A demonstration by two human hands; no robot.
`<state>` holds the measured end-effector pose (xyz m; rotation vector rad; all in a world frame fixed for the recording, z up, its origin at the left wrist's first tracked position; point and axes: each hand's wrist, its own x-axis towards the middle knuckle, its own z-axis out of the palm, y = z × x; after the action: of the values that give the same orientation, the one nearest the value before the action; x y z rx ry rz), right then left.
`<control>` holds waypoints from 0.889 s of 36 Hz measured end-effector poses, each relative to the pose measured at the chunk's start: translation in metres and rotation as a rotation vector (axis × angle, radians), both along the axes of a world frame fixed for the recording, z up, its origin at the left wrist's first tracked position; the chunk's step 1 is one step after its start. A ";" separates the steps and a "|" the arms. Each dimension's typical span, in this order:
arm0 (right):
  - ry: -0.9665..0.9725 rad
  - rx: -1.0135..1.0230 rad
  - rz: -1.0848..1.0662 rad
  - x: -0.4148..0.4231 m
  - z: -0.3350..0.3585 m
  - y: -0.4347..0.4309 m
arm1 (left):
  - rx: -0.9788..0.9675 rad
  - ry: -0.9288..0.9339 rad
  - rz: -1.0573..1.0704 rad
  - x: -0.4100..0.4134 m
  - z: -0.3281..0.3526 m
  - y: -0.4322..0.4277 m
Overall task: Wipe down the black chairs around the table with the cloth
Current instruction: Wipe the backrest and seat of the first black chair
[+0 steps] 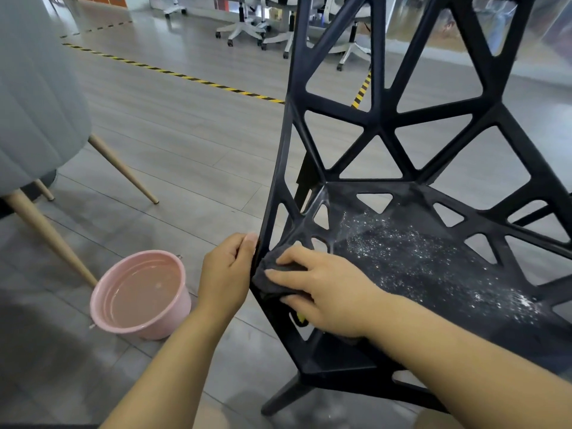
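Observation:
A black chair (380, 125) with a lattice of triangular holes fills the right half of the head view. White dust speckles its seat (433, 258). My right hand (322, 292) lies with straight fingers on a dark grey cloth (269, 274), pressing it onto the seat's left front corner. My left hand (227, 274) grips the chair's left side edge, thumb against the frame, just left of the cloth.
A pink basin (139, 295) holding water stands on the grey floor left of the chair. A grey upholstered chair (34, 97) with wooden legs is at the far left. White office chairs (244, 23) stand beyond a yellow-black floor tape (185, 77).

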<state>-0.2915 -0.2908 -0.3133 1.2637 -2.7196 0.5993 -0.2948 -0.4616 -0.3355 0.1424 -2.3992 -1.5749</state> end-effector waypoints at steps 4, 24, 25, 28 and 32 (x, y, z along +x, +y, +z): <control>-0.067 0.056 -0.139 -0.017 -0.011 0.016 | -0.045 -0.026 0.014 0.001 0.000 0.004; -0.270 -0.198 -0.698 -0.088 -0.033 0.017 | -0.053 0.082 0.176 -0.002 -0.007 0.022; -0.264 -0.167 -0.697 -0.091 -0.034 0.014 | -0.062 0.091 0.187 -0.004 -0.007 0.023; -0.267 -0.125 -0.728 -0.098 -0.032 0.009 | -0.092 0.120 0.209 -0.012 -0.010 0.024; -0.291 -0.048 -0.685 -0.094 -0.021 0.015 | -0.098 0.142 0.218 -0.027 -0.009 0.029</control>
<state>-0.3852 -0.2757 -0.3347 0.1851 -3.0612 0.7854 -0.3213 -0.4331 -0.3445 0.2549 -2.2605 -1.3234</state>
